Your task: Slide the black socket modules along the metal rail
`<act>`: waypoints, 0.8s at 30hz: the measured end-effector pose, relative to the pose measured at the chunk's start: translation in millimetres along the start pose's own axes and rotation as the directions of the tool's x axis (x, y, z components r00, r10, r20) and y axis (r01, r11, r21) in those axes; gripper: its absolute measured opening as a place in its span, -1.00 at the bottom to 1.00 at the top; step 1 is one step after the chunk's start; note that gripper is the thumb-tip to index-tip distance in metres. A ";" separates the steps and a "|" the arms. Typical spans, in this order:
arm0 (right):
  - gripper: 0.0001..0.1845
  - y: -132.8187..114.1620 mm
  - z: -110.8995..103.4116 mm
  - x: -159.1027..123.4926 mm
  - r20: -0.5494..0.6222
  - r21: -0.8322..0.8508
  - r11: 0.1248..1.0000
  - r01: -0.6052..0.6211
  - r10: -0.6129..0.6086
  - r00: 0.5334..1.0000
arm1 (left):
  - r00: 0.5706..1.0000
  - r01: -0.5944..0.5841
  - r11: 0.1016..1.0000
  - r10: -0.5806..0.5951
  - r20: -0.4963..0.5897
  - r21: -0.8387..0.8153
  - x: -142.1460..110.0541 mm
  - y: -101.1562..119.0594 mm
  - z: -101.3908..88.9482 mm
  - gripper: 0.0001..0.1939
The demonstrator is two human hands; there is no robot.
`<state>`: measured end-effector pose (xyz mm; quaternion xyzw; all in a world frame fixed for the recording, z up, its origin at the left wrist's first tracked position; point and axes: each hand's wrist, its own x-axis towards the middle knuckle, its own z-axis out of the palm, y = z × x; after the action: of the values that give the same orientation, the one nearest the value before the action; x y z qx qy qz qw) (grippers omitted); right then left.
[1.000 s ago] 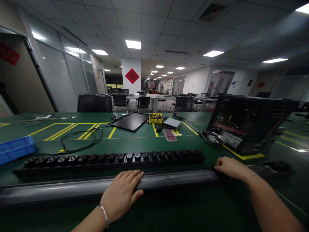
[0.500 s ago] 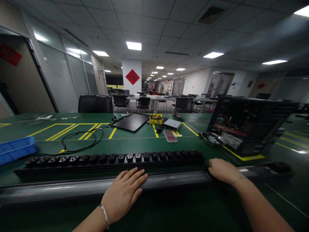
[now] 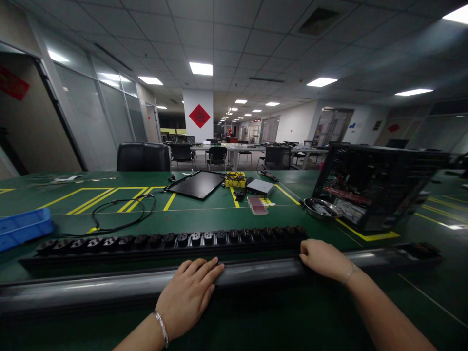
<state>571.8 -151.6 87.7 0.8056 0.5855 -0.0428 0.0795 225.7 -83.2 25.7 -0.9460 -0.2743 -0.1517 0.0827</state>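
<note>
A long dark metal housing [image 3: 109,288], smooth and shiny on top, lies across the bench in front of me. My left hand [image 3: 188,295] rests flat on its middle, fingers stretched out. Farther right, my right hand [image 3: 323,258] is curled closed against the housing; whatever its fingers hold, if anything, is hidden. Just behind the housing runs a long black strip of power sockets [image 3: 171,240], parallel to it and close to both hands. The housing's right end [image 3: 420,252] shows darker parts inside.
On the green bench stand an opened computer case [image 3: 373,190] and a metal bowl [image 3: 321,208] at right. Farther back lie a black panel [image 3: 197,185], a grey box [image 3: 259,186] and a yellow box with cables [image 3: 236,179]. A blue bin [image 3: 25,226] and looped black cable [image 3: 120,226] sit left.
My right hand has slid left along the housing, nearer my left hand, still closed. My left hand has stayed at about the same place on it.
</note>
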 end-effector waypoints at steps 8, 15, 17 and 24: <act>-0.79 -28.9 1.9 -7.8 -0.071 0.017 0.997 0.081 -0.079 0.994 | 1.000 0.005 1.000 -0.005 0.026 0.013 -0.3 -0.6 1.1 -0.56; -0.76 -44.6 7.8 -11.3 -0.129 0.013 0.995 0.102 -0.100 0.987 | 1.000 -0.007 1.000 0.007 -0.003 0.017 -0.1 -1.1 4.6 -0.55; -0.77 -49.4 9.3 -11.6 -0.147 0.017 0.993 0.118 -0.114 0.982 | 1.000 -0.007 1.000 0.007 -0.001 0.023 0.0 -1.0 4.5 -0.56; -0.78 -52.4 11.3 -11.9 -0.176 0.043 0.991 0.128 -0.118 0.977 | 1.000 -0.005 1.000 0.005 0.004 0.022 -0.9 0.9 2.0 -0.55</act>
<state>518.6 -148.9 74.5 0.7703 0.6376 0.0067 0.0037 225.9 -83.9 23.5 -0.9460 -0.2736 -0.1469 0.0929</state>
